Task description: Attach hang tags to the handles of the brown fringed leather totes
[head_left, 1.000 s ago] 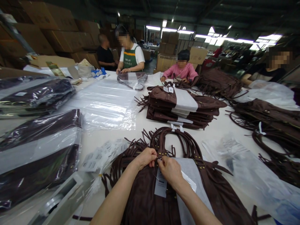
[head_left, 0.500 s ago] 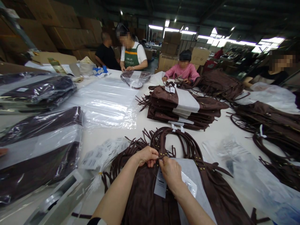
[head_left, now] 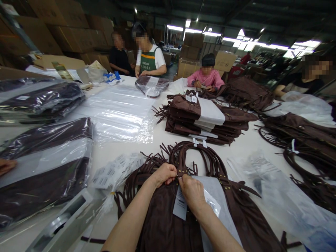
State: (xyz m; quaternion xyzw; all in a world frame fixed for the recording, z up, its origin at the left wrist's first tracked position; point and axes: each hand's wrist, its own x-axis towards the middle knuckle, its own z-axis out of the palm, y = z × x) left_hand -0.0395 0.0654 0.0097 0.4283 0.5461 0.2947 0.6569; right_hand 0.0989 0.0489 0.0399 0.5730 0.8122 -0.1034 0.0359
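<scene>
A dark brown fringed bag [head_left: 162, 224] lies flat on the table in front of me, its looped straps [head_left: 199, 157] reaching away. My left hand [head_left: 165, 174] pinches the bag's top edge by a strap rivet. Right beside it, my right hand [head_left: 193, 192] is closed on the string of a grey paper hang tag [head_left: 180, 206]. A white sheet [head_left: 217, 196] lies over the bag under my right wrist.
A stack of brown bags [head_left: 204, 119] stands beyond mine. Bagged items [head_left: 44, 168] and clear plastic sleeves [head_left: 120, 112] fill the left. Loose tags [head_left: 115, 169] lie near my left arm. More bags [head_left: 301, 140] lie at the right. Several people work across the table; another person's fingers [head_left: 6, 166] show at the left edge.
My hands stay pinched at the same spot on the bag's top edge, shifting only slightly. Another person's fingers have come further in at the left edge.
</scene>
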